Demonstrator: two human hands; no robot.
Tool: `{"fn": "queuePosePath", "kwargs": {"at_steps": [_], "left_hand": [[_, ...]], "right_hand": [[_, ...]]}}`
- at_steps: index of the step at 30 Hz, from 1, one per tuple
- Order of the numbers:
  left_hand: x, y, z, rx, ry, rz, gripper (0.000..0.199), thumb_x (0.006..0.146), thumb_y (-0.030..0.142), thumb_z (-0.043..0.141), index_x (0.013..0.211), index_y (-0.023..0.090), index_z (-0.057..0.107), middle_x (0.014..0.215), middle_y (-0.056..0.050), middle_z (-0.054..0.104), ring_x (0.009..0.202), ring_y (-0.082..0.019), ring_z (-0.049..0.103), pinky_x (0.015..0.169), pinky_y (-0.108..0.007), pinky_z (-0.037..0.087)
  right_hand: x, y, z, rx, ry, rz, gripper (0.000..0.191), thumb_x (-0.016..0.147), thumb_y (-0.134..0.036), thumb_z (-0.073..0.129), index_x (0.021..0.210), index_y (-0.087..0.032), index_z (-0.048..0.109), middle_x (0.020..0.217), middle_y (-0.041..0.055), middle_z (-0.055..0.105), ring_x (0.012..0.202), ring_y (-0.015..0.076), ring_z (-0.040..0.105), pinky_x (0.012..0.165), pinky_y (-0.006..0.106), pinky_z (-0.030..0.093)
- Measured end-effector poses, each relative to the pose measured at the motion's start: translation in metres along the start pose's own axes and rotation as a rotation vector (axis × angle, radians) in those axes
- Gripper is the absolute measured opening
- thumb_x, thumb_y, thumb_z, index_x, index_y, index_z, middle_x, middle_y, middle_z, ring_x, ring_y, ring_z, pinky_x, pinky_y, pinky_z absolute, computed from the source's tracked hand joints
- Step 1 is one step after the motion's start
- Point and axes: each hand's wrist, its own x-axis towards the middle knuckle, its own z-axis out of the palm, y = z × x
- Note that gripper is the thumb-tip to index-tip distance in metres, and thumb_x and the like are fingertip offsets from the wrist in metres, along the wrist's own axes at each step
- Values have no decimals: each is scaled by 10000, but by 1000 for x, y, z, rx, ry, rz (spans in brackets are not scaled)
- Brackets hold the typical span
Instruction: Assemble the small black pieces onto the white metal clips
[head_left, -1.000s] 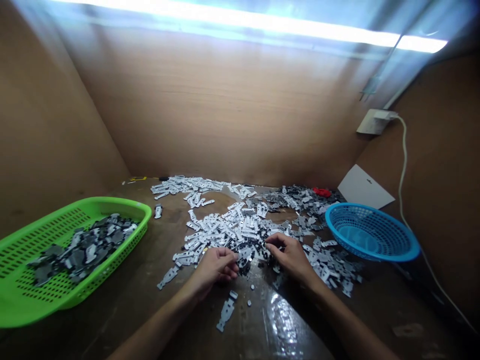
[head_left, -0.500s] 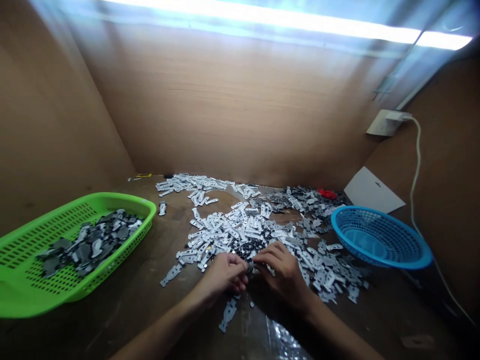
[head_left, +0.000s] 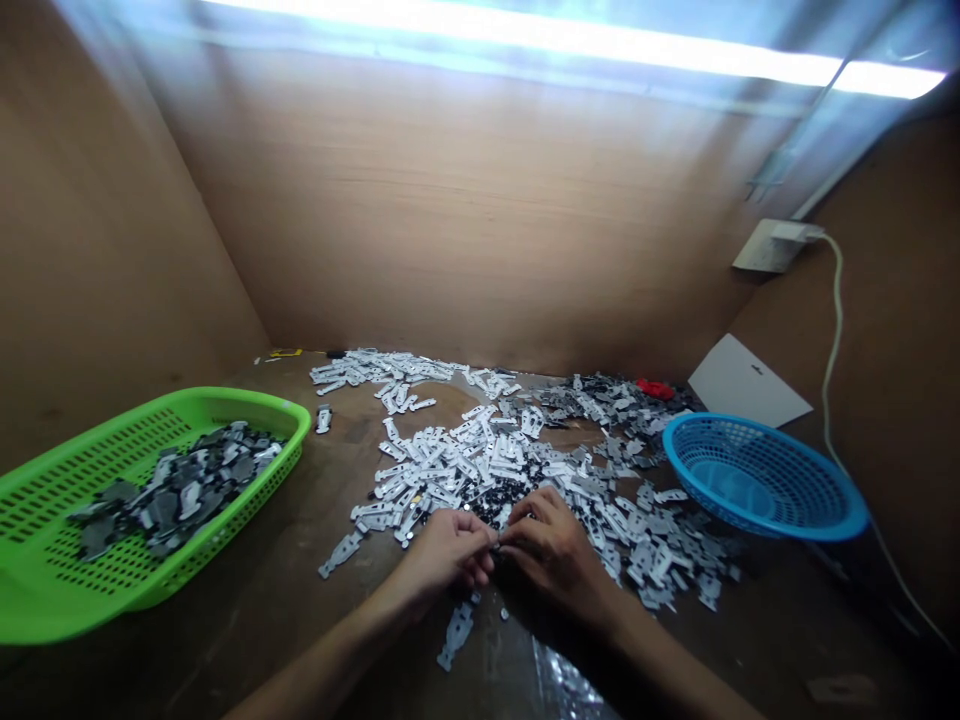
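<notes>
My left hand [head_left: 455,548] and my right hand [head_left: 551,545] meet fingertip to fingertip at the near edge of a heap of flat pale-grey parts [head_left: 487,450]. Both are closed in a pinch over something small and dark, mostly hidden by the fingers, so its kind cannot be made out. Just beyond the fingertips lie many tiny black pieces [head_left: 504,492]. Below my left hand, a single flat grey part [head_left: 456,635] with a notched outline rests on the brown table.
On the left stands a green basket [head_left: 296,440] with dark and grey parts inside. At the right is a blue basket [head_left: 757,425], near a white card [head_left: 750,385] and a cable [head_left: 832,350]. Darker parts [head_left: 622,405] and a red item [head_left: 655,389] lie at the back right.
My right hand has shifted slightly left and its fingertips have closed in against those of my left hand. My left hand has hardly moved.
</notes>
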Motion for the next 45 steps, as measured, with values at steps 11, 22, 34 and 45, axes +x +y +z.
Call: {"fn": "queuePosePath", "kwargs": {"at_steps": [11, 22, 34, 45], "left_hand": [[0, -2, 0, -5, 32, 20, 302, 692, 427, 620, 694, 127, 586, 558, -29, 618, 444, -93, 557, 395, -152, 331], [0, 10, -3, -11, 36, -41, 295, 695, 422, 620, 673, 143, 528, 555, -12, 607, 436, -88, 544, 394, -152, 312], [7, 7, -6, -6, 82, -94, 384, 639, 493, 658, 739, 143, 536, 552, -6, 605, 419, -81, 524, 382, -147, 274], [2, 11, -4, 6, 65, -75, 368, 672, 483, 638, 749, 138, 533, 576, -10, 607, 445, -79, 532, 411, -152, 306]], "right_hand": [[-1, -6, 3, -35, 48, -26, 97, 804, -162, 562, 857, -221, 618, 930, 71, 580, 903, 220, 484, 748, 385, 444], [2, 78, -58, -354, 215, 375, 189, 839, -180, 472, 947, -187, 628, 915, 80, 610, 914, 229, 520, 820, 366, 395], [-6, 97, -55, -420, -45, 450, 157, 792, -293, 567, 861, -231, 693, 885, 53, 585, 885, 195, 524, 768, 280, 380], [-4, 91, -45, -543, -102, 441, 151, 818, -237, 511, 770, -217, 653, 836, 48, 603, 870, 197, 519, 721, 270, 354]]}}
